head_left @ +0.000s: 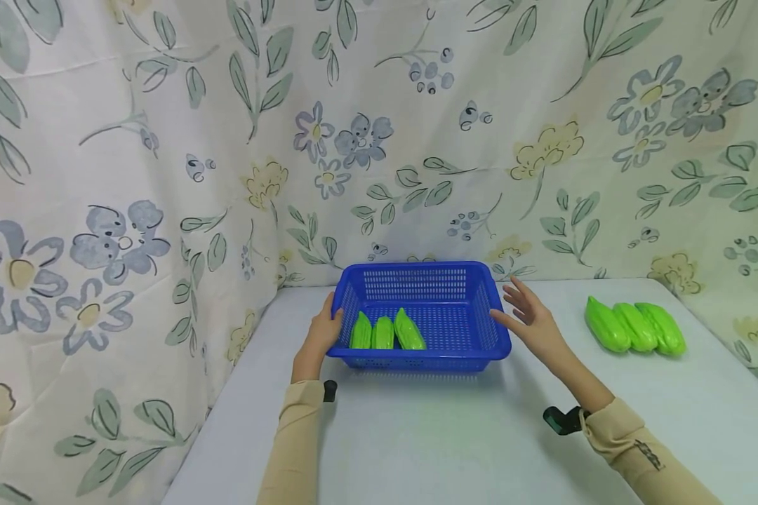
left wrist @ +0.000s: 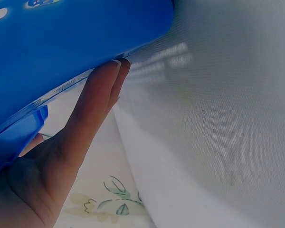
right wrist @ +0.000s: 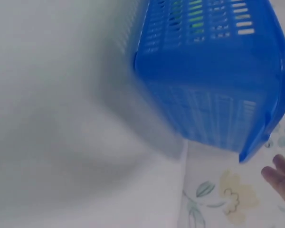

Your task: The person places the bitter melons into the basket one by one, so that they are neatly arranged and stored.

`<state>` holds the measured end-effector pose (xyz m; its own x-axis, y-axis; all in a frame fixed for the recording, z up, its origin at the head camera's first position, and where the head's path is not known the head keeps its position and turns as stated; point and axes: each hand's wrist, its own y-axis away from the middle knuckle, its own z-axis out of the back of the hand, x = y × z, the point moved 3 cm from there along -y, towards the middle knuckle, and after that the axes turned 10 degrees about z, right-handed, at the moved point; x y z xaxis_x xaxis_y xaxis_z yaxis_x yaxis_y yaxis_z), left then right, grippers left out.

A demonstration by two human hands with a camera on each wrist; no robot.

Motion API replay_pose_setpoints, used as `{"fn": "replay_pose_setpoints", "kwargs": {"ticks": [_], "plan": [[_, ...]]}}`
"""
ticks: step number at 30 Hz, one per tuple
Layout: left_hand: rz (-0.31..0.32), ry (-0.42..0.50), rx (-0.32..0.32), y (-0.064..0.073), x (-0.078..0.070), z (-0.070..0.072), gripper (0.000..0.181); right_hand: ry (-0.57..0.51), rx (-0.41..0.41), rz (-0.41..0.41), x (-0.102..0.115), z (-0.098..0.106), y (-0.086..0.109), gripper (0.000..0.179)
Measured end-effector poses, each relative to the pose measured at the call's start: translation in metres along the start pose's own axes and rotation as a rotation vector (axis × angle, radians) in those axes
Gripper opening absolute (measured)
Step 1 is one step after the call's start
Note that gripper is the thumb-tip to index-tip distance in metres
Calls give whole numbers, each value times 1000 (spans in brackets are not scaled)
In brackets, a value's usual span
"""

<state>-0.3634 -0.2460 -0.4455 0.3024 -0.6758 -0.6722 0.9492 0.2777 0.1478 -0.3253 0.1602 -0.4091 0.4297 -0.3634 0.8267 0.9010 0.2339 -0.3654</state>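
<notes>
My left hand (head_left: pixel 321 331) grips the left side of a blue plastic basket (head_left: pixel 417 355) with slotted walls. In the left wrist view its fingers (left wrist: pixel 92 104) reach along the basket's smooth blue wall (left wrist: pixel 85 38), near the rim. Three shiny bright green, elongated, pointed pieces (head_left: pixel 384 333) lie in the basket's left half. At the basket's right end, my right hand (head_left: pixel 533 319) is spread with nothing in it. In the right wrist view, fingertips (right wrist: pixel 270 178) show at the right edge, with a gap to the basket's rim (right wrist: pixel 282 95).
Three more bright green pieces (head_left: pixel 634 328) lie side by side on the right of the white table (head_left: pixel 417 435). A flower-printed cloth (head_left: pixel 379 140) hangs behind the table and at both sides. The basket stands near the table's back edge.
</notes>
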Motion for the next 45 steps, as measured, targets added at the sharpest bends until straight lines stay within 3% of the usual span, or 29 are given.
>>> {"fn": "replay_pose_setpoints", "kwargs": {"ticks": [10, 18, 38, 45], "plan": [[13, 11, -4, 1, 2, -1, 59, 57, -17, -13, -21, 24, 10, 89], [3, 12, -6, -2, 0, -2, 59, 38, -22, -84, -42, 44, 16, 90], [4, 14, -1, -2, -1, 1, 59, 151, -40, -225, -85, 90, 22, 96], [5, 11, -3, -3, -1, 0, 59, 137, -120, -257, -104, 109, 27, 95]]}}
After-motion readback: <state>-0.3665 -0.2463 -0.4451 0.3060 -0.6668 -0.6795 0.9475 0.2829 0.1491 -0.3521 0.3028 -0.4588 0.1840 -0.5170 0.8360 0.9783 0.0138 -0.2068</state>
